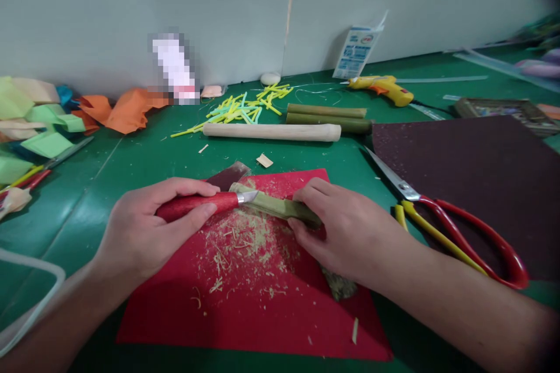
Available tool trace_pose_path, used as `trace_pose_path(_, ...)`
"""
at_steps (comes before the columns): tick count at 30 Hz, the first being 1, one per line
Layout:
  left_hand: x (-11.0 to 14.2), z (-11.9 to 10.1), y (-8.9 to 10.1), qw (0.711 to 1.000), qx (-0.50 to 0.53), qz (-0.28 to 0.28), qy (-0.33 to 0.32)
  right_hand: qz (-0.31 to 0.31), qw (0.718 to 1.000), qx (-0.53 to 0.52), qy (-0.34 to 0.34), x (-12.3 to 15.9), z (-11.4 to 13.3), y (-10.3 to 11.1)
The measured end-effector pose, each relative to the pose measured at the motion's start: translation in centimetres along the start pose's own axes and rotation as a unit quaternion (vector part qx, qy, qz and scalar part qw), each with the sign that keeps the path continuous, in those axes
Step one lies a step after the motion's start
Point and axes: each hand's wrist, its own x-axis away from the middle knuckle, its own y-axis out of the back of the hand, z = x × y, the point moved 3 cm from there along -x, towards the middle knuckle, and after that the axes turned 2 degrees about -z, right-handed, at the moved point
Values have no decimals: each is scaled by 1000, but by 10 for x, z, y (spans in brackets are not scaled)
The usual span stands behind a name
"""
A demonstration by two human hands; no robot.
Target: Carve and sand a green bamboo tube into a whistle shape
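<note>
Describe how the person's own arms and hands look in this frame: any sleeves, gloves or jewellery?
Both the left hand and the right hand are bare, with no gloves, rings or watch showing. Both forearms are uncovered to the picture's edge, so no sleeve is visible.

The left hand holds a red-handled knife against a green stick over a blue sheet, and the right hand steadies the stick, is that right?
Not quite: the sheet is red, not blue, as the head view shows. The left hand does hold the red-handled knife against the green stick, steadied by the right hand.
</note>
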Motion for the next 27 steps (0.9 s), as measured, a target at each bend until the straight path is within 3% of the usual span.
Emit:
trace_pose_path(6,-1,-3,-4,997,12,7,-75,30,999,-13,-15,-3,-2,1)
trace_pose_path(12,-1,-7,-9,997,30,-31,-69,41,999,-17,-9,-4,-5,1)
trace_pose_path(19,-3,2,-13,999,42,-9,-8,26,1000,-7,0,-3,-4,0)
trace_pose_path(23,-2,-1,-19,998,64,20,-11,16,1000,-7,4,-2,-3,0)
trace_pose_path(27,-4,3,-13,999,42,10,-10,17,1000,-12,-3,-2,-5,2)
